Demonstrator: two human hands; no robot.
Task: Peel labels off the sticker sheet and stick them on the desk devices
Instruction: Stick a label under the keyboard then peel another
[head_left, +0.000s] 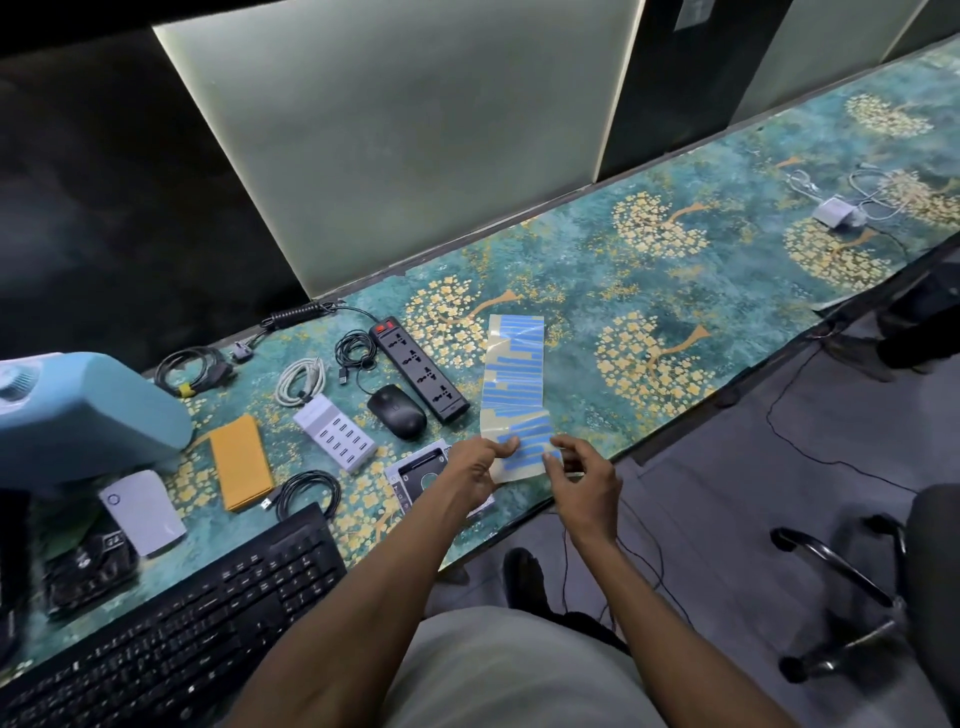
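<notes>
The sticker sheet (511, 384) lay lengthwise on the worktop (649, 270), just to the right of the black power strip (420, 369), and its near end was lifted a little over the front edge. The left hand (470, 475) pinched the near left corner of the sheet, with the thumb on top beside the blue labels (524, 434). The right hand (584, 486) was at the near right corner, its fingers curled and its fingertips (551, 458) touching the edge of a label; whether a label was already caught between them could not be told.

The step in hand seemed to be the start of a peel. To do it well, the left hand should probably keep the backing flat and tight, so that the sheet does not rise together with the label. The right hand should lift one corner only with a nail, then pull low and slowly along the length of the label, so that it does not curl or tear. It seemed wise to touch the glue side as little as possible.

The devices waited on the left: the mouse (397, 411), the white multi-port charger (335, 431), the orange flat box (240, 461) and the keyboard (182, 623). The mouse and the power strip were the nearest targets.
</notes>
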